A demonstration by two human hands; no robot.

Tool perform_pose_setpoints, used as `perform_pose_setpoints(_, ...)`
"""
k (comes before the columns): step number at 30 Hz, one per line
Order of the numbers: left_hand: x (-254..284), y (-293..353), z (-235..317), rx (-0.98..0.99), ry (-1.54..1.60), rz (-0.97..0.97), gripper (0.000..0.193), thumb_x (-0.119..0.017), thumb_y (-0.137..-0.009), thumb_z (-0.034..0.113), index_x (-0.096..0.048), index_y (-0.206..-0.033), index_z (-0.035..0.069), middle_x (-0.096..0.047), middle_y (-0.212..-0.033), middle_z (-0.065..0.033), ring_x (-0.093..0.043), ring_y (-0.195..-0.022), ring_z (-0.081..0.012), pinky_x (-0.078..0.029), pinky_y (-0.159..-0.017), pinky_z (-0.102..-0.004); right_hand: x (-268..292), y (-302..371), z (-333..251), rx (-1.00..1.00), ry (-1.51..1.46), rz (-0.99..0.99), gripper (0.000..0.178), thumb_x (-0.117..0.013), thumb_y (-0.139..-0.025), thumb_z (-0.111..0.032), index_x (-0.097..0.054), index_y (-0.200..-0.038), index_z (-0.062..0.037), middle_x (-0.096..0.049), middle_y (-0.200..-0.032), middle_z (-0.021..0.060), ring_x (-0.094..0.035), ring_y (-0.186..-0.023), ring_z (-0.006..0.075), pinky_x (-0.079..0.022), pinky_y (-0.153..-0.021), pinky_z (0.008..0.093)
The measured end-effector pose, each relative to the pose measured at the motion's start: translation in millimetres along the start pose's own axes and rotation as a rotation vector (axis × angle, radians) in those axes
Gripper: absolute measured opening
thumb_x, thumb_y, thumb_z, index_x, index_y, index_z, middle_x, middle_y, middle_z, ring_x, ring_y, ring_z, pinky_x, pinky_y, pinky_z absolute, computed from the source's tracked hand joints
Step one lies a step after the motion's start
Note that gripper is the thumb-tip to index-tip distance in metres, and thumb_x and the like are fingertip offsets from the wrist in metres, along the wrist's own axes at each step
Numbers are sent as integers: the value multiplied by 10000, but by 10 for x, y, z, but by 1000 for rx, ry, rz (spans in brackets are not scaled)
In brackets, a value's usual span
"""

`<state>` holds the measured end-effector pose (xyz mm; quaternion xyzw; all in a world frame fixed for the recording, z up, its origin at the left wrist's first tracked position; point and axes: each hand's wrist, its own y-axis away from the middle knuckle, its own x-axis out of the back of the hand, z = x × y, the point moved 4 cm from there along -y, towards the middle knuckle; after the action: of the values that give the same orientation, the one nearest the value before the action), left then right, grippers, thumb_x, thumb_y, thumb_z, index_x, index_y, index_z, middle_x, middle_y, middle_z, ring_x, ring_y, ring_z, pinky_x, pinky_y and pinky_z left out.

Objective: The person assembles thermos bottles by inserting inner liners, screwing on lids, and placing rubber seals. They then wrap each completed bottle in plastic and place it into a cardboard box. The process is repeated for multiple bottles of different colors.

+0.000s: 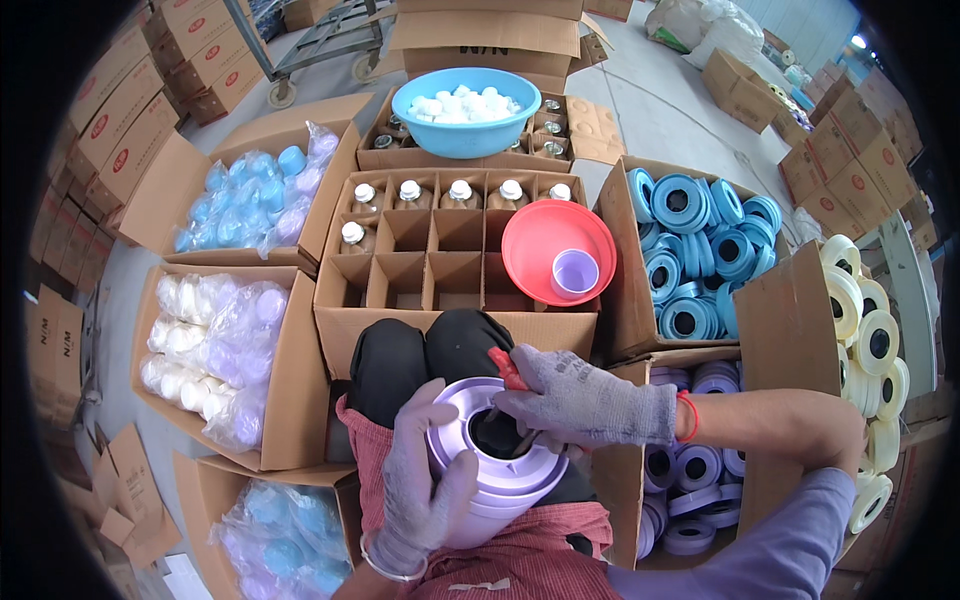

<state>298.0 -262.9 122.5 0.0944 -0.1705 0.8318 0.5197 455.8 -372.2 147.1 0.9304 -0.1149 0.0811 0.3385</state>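
Your right hand's fingers (545,372) are closed around a red-handled tool (507,369), its red end jutting up past them. Where its metal part meets the dark opening of the purple container (505,507) is hard to make out, and the right fingertips are partly hidden. Your left hand (412,490) holds the container's left side in a loose, partly spread grip, one finger reaching up to the rim and another lying lower across the wall; its contact on the underside is hidden.

The container sits at the lower centre of the frame, between your hands, its opening facing up toward you. Your right forearm (770,425) comes in from the right, elbow bent, wrist level above the container's right edge; your left wrist rises from the lower edge.

Beyond your knees, a divided cardboard box (455,322) holds white-capped bottles (460,195); a red dish (530,235) with a purple cup (575,273) covers some compartments at right. Purple rings (697,465) at lower right are partly behind your forearm. Bagged caps (280,540) at lower left blur under clear plastic.
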Motion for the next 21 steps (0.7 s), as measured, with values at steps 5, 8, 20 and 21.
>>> perform_pose_setpoints(5,99,-223,-318,172,351,-263,503,-546,-820,40,-435,-1302,-48,-525,-1342,-232,-578,-1178,-267,-421,-1035,-334,19,-250,-64,634,437,-69,336,-580,-974,-345,-452,-1047,-43,-632,-768,166,-652,-597,319,-512,-533,402)
perform_pose_setpoints(8,89,-522,-438,349,725,-426,661,-530,-736,215,-458,-1321,-83,-540,-1297,-171,-524,-1230,-234,-374,-1097,-352,-135,-218,-329,961,838,-90,377,-666,-921,-323,-551,-1212,-112,-638,-781,116,-641,-669,325,-509,-578,391)
perform_pose_setpoints(20,173,-571,-695,349,517,-284,512,-526,-996,264,-464,-1400,-43,-566,-1335,-164,-548,-1254,-251,-407,-1084,-344,1979,-2096,1469,330,140,864,315,-579,-946,-246,-532,-1174,-32,-618,-840,131,-615,-665,265,-512,-621,383)
perform_pose_setpoints(21,209,-462,-700,303,403,-262,532,-561,-992,253,-446,-1421,-39,-566,-1321,-162,-547,-1245,-253,-397,-1076,-331,2222,-2150,1748,359,377,973,373,-584,-944,-277,-521,-1215,-28,-660,-928,189,-650,-758,356,-535,-708,459)
